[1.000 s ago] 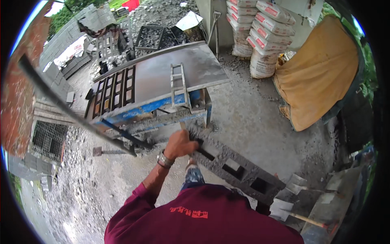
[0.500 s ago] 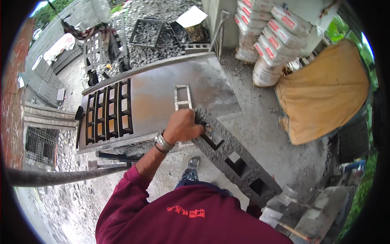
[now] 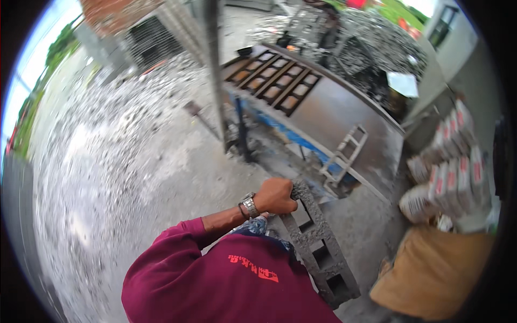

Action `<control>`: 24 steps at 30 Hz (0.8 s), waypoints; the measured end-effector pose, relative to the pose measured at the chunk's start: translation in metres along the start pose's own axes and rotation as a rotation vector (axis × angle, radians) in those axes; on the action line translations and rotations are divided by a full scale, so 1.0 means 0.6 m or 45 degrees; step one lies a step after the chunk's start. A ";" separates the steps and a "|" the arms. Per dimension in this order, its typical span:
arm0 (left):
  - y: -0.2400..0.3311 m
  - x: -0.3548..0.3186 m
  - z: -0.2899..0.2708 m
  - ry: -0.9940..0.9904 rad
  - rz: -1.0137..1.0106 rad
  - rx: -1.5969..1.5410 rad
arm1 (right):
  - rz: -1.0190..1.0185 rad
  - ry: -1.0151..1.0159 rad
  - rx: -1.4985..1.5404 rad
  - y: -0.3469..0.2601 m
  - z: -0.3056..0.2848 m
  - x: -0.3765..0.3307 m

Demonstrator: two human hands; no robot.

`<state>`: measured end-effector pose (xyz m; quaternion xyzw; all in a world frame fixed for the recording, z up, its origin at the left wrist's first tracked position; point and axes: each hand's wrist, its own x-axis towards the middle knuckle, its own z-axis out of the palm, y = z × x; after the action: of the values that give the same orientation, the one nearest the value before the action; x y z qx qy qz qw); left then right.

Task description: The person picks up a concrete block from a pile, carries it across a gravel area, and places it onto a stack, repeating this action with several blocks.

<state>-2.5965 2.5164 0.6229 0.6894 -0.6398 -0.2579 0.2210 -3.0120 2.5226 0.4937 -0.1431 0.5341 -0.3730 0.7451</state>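
Note:
My left hand [image 3: 275,196] is closed around the upper end of a grey hollow concrete block [image 3: 314,237]. The block hangs in front of my body, slanting down to the right, with three square holes facing up. My right hand is out of sight; the block's lower end lies close to my maroon shirt. Beyond the block stands a metal-topped table [image 3: 371,118]. On its left part sits a dark grid-like mould [image 3: 276,81] with several openings. A pale ladder-shaped frame [image 3: 344,153] lies across the table's near edge.
A grey pole [image 3: 214,81] rises left of the table. Stacked cement bags [image 3: 452,183] stand at the right, with a tan cover [image 3: 436,274] nearer me. Rubble [image 3: 388,32] is heaped behind the table. Gritty concrete ground [image 3: 124,161] spreads to the left.
My view has turned left, so the table now appears farther up and right. The concrete block, still in my left hand, has come away from the table and closer to my body.

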 end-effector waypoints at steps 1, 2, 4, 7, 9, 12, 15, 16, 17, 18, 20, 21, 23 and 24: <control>-0.032 -0.045 -0.006 0.038 -0.101 -0.015 | 0.035 -0.049 -0.055 0.001 0.030 0.010; -0.056 -0.084 -0.023 0.079 -0.195 -0.022 | 0.071 -0.103 -0.111 0.003 0.060 0.020; -0.106 -0.158 -0.068 0.069 -0.482 -0.107 | 0.135 -0.198 -0.208 0.018 0.127 0.037; -0.201 -0.261 -0.118 0.125 -0.804 -0.194 | 0.216 -0.308 -0.322 0.064 0.249 0.060; -0.271 -0.329 -0.163 0.178 -0.969 -0.248 | 0.266 -0.367 -0.370 0.111 0.343 0.075; -0.384 -0.425 -0.233 0.284 -1.170 -0.374 | 0.336 -0.446 -0.408 0.196 0.494 0.095; -0.506 -0.511 -0.288 0.505 -1.321 -0.441 | 0.395 -0.489 -0.427 0.296 0.639 0.111; -0.535 -0.537 -0.319 0.540 -1.393 -0.486 | 0.421 -0.486 -0.428 0.328 0.686 0.112; -0.554 -0.567 -0.353 0.646 -1.433 -0.544 | 0.463 -0.528 -0.454 0.356 0.747 0.122; -0.586 -0.582 -0.387 0.661 -1.450 -0.546 | 0.470 -0.523 -0.432 0.382 0.791 0.115; -0.654 -0.603 -0.457 0.688 -1.478 -0.538 | 0.486 -0.550 -0.401 0.426 0.896 0.121; -0.684 -0.613 -0.485 0.688 -1.509 -0.516 | 0.503 -0.562 -0.389 0.445 0.945 0.123; -0.738 -0.603 -0.544 0.774 -1.465 -0.565 | 0.516 -0.595 -0.347 0.477 1.033 0.138; -0.768 -0.597 -0.570 0.821 -1.449 -0.598 | 0.523 -0.617 -0.333 0.492 1.083 0.147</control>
<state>-2.0416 2.9033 0.6196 0.8938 -0.0086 -0.2477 0.3737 -2.2929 2.5408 0.5048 -0.2113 0.4025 -0.0987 0.8852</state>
